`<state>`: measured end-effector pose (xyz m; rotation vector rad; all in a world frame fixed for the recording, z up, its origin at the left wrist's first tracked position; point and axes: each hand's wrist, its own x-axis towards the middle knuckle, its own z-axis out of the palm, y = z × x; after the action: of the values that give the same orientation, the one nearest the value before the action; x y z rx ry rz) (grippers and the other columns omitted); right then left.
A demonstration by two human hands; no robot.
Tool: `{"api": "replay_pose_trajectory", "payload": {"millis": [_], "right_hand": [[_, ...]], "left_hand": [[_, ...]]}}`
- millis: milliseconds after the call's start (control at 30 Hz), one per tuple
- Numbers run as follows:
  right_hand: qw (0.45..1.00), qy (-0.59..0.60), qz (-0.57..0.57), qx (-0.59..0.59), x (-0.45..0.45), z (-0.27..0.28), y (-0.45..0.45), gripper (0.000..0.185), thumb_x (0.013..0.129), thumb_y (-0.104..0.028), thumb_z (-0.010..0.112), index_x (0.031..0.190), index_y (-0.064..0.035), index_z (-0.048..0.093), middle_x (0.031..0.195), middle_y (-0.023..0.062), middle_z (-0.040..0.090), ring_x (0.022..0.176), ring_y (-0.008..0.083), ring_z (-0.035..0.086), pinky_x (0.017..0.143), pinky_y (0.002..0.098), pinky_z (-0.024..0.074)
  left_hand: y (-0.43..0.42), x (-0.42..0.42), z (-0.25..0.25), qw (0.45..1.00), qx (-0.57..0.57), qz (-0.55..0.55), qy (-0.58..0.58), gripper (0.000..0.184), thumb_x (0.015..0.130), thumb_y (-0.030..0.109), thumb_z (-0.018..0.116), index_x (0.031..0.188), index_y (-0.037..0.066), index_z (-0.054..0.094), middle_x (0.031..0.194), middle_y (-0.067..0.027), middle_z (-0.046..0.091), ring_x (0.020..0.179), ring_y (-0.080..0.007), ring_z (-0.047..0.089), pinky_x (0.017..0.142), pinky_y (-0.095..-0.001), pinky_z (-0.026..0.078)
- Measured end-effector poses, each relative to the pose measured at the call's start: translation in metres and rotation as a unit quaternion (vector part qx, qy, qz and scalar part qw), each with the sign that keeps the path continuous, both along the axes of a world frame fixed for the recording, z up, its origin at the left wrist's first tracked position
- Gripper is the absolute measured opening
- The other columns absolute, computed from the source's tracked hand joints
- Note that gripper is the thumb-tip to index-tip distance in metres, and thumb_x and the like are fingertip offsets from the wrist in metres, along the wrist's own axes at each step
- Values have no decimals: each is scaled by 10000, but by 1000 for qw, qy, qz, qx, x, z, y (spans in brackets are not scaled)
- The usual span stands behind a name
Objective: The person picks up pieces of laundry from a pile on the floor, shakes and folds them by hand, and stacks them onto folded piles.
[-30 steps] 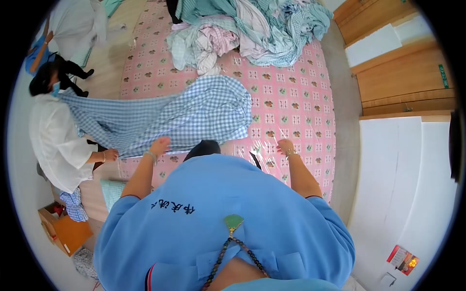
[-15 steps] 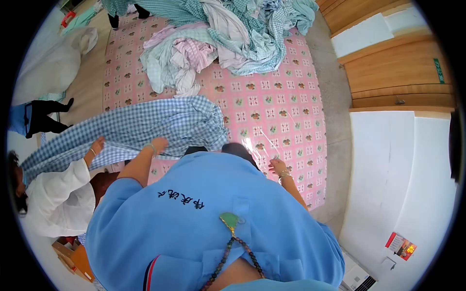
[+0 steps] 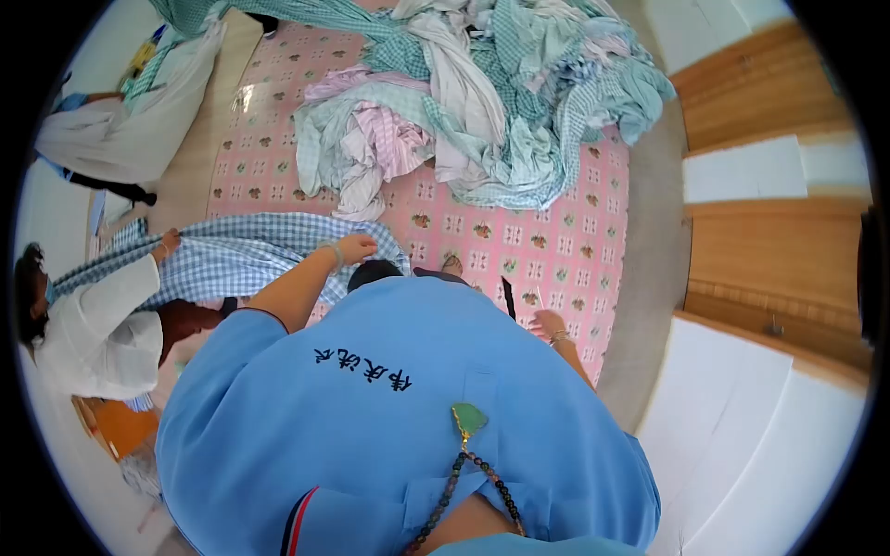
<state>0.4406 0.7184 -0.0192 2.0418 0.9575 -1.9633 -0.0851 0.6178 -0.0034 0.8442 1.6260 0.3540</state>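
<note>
Your left hand (image 3: 356,247) is hanging at the right end of the blue-and-white gingham cloth (image 3: 241,259), on the near side of the linen heap (image 3: 464,102); whether its fingers are closing on fabric, I cannot tell. Your right hand (image 3: 549,324) is showing loosely curved, parted fingers with nothing visible in them, also on the near side of the linen heap but farther right, over the pink patterned floor covering (image 3: 556,250). The cloth is stretching leftward, nearer you than the linen heap, and a co-worker's hand (image 3: 169,243) is holding its upper edge, left of the linen heap.

Handling this well is probably depending on your pinching a true edge rather than a loose fold, matching your pull to the co-worker's, and giving the linen heap some clearance so nothing is catching. Your foot (image 3: 452,265) is resting on the near side of the linen heap, close to the cloth, so watching your footing is likely worthwhile: the floor covering is looking glossy.
</note>
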Motion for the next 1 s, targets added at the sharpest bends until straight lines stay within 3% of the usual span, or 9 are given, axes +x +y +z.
{"api": "replay_pose_trajectory", "payload": {"millis": [67,100,200,433,500,733,833,900,1000], "right_hand": [[980,154,6,125,52,-58,64,224,812,-270,473,960,-104,503,767,93,573,509,183,523,410,305,415],[996,45,-57,54,39,-36,103,226,806,-265,489,952,-93,504,771,98,582,519,183,538,423,306,427],[981,-96,97,136,11,-12,182,260,812,-260,484,1014,-97,495,818,99,598,651,205,583,532,342,453],[982,70,103,145,-122,14,272,337,806,-326,516,1058,-102,512,911,82,607,705,176,600,607,307,468],[979,59,148,128,-157,8,288,337,809,-329,514,1054,-98,515,912,81,608,700,175,600,603,303,470],[962,-12,252,105,-262,-13,378,329,816,-326,499,1019,-68,529,841,67,616,666,165,591,543,293,456],[932,15,322,163,-297,-52,437,333,818,-327,501,1023,-67,537,845,73,614,676,160,584,551,283,465],[916,18,316,246,-338,-54,481,324,817,-311,503,1016,-58,537,852,77,610,695,154,578,545,268,452],[896,56,274,346,-391,-67,533,319,793,-279,522,1017,-54,556,776,123,607,713,207,587,650,297,446]], "left_hand": [[4,9,8,995,-5,-87,50,335,808,292,517,1029,44,557,898,-49,596,748,-159,562,602,-272,461],[5,11,16,996,-11,-78,52,335,808,292,517,1029,44,557,898,-49,596,748,-159,562,602,-272,461],[11,16,19,988,-62,139,-24,356,792,322,516,1056,85,543,880,-34,589,688,-137,554,550,-254,435],[52,-24,-7,977,-131,169,12,370,782,343,509,1082,127,519,900,3,572,678,-126,548,536,-271,414],[72,-36,-21,956,-132,259,-26,355,781,347,514,1072,144,526,896,3,574,660,-134,552,523,-294,411],[155,-90,-44,955,-145,252,-62,372,785,394,529,1012,100,548,834,-24,585,661,-136,572,517,-272,434],[198,-123,-57,966,-117,221,-66,357,786,358,539,950,43,568,788,-44,584,635,-142,579,505,-238,440],[223,-140,-85,947,-8,312,-76,323,796,324,532,937,37,571,775,-41,582,637,-133,574,516,-234,437],[280,-147,-48,917,-88,377,-98,316,810,299,520,971,31,569,839,-57,586,763,-119,558,588,-243,448]]}}
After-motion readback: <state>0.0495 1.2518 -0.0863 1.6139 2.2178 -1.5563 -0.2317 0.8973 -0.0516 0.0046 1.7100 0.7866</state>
